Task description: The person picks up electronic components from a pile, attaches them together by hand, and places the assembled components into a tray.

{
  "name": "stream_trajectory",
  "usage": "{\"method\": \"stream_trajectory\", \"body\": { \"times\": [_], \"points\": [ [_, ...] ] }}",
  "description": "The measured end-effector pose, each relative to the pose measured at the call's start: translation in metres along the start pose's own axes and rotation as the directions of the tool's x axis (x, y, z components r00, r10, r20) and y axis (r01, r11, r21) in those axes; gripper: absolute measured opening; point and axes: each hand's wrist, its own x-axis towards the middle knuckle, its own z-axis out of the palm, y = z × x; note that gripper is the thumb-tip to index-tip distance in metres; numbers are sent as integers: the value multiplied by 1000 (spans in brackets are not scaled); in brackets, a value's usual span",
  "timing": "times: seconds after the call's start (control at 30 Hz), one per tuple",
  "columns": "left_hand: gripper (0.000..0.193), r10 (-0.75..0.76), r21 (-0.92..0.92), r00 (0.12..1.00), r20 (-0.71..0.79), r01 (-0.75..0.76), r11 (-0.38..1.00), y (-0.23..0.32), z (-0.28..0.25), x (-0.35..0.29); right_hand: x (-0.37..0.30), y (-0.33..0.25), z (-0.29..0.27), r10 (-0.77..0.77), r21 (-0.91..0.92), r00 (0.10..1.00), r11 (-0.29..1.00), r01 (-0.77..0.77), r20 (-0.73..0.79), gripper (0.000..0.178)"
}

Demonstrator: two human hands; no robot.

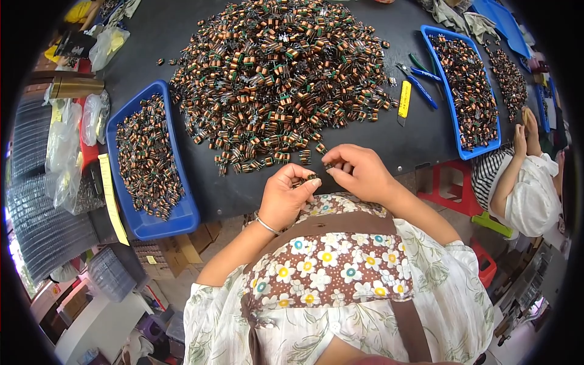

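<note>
At the near edge of the black table, my left hand [285, 198] is closed around a few small copper-wound coils [312, 177], partly hidden by the thumb and fingers. Close beside it, my right hand [363, 174] has its thumb and forefinger pinched at a tiny dark piece, too small to make out. Just beyond both hands rises a large heap of copper coils [280, 79] with dark cores, some with green parts. A loose coil [320, 148] lies at the heap's near edge, by the right fingertips.
Blue trays of coils stand left [163, 231] and right [451, 97]. Between heap and right tray lie a yellow box cutter [404, 100], its blade out, and blue-handled cutters [424, 92]. Another person [526, 194] works at the right, near a red stool [451, 190]. Plastic bags [64, 146] hang left.
</note>
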Motion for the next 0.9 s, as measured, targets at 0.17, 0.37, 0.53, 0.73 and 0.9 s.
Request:
{"method": "stream_trajectory", "body": {
  "times": [0.17,0.37,0.53,0.73,0.9],
  "points": [
    [16,9,-13,999,52,-8,1000,-2,-4,3,-3,-4,5,16,347,997,937,-43,80,14],
    [16,-24,-50,998,53,26,998,2,-3,-1,2,-9,2,67,323,997,943,-76,38,10],
    [16,-9,-44,999,48,11,999,3,-1,-5,14,1,11,-219,-368,953,921,131,-210,25],
    [17,-8,-35,1000,29,9,999,5,0,-7,8,5,1,-172,-357,979,926,124,-107,21],
    [11,2,-52,999,38,0,999,7,-3,-7,4,-3,1,-223,-366,972,913,180,-77,21]
  ]
}}
